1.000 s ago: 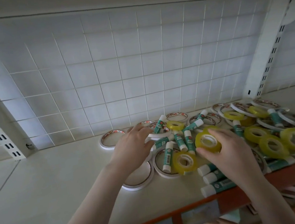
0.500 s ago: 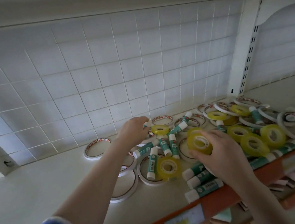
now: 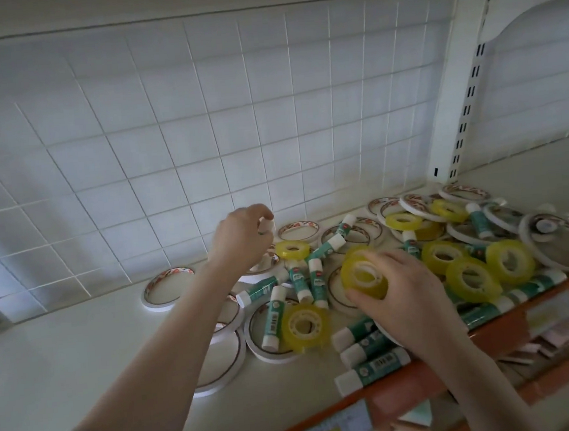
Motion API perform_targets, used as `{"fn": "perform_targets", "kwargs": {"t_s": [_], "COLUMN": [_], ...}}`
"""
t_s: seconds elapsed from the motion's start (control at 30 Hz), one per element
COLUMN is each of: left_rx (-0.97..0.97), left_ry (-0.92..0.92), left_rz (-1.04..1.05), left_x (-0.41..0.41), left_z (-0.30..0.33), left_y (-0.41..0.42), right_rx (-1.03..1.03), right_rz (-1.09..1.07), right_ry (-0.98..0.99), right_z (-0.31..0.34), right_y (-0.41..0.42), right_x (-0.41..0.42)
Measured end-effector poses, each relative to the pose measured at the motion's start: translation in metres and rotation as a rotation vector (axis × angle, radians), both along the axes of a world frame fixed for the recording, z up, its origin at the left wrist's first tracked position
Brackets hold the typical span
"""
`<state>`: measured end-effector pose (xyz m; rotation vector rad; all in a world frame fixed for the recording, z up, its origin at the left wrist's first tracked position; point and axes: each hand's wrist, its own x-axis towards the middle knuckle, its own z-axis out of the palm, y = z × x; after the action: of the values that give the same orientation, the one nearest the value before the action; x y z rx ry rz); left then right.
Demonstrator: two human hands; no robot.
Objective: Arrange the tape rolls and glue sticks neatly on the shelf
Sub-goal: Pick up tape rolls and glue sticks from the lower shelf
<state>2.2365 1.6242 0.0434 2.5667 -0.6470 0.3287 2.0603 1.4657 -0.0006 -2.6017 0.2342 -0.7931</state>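
With the right hand [image 3: 407, 294] gripping a yellow tape roll [image 3: 364, 277] above the shelf's [image 3: 65, 365] orange front lip [image 3: 411, 381] and the left hand [image 3: 244, 239] pinching a glue stick [image 3: 267, 224] behind it, the glue sticks [image 3: 375, 365] lying along that lip are risking a nudge overboard.

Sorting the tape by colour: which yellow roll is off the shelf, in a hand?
The yellow roll gripped by the right hand, raised above the pile; the other yellow rolls lie loose among the glue sticks.

Bare shelf [image 3: 65, 365] lies open at left; jumbled tape rolls [image 3: 471, 278] and glue sticks [image 3: 316, 278] crowd the right.
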Motion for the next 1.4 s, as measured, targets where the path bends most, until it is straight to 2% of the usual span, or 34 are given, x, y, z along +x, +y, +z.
{"fn": "perform_targets", "kwargs": {"t_s": [0.13, 0.3, 0.7, 1.03, 1.23, 1.4], "left_rx": [-0.218, -0.315, -0.348, -0.276, -0.237, -0.215], "left_ry": [-0.065, -0.132, -0.16, -0.136, -0.138, -0.162], "left_rz": [0.049, 0.119, 0.414, 0.475, 0.512, 0.5], "left_x": [-0.026, -0.06, -0.126, -0.159, -0.141, -0.106], "left_z": [0.023, 0.034, 0.019, 0.008, 0.011, 0.014], "left_y": [0.025, 0.091, 0.332, 0.574, 0.654, 0.689], "right_rx": [0.01, -0.01, -0.02, 0.031, 0.006, -0.04], "right_rz": [0.079, 0.223, 0.449, 0.489, 0.51, 0.521], "right_ry": [-0.037, -0.041, 0.017, 0.079, 0.092, 0.08], "right_z": [0.006, 0.011, 0.008, -0.007, 0.003, 0.006], "right_y": [0.016, 0.063, 0.276, 0.505, 0.579, 0.618], "right_x": [0.009, 0.02, 0.038, 0.025, 0.048, 0.08]}}
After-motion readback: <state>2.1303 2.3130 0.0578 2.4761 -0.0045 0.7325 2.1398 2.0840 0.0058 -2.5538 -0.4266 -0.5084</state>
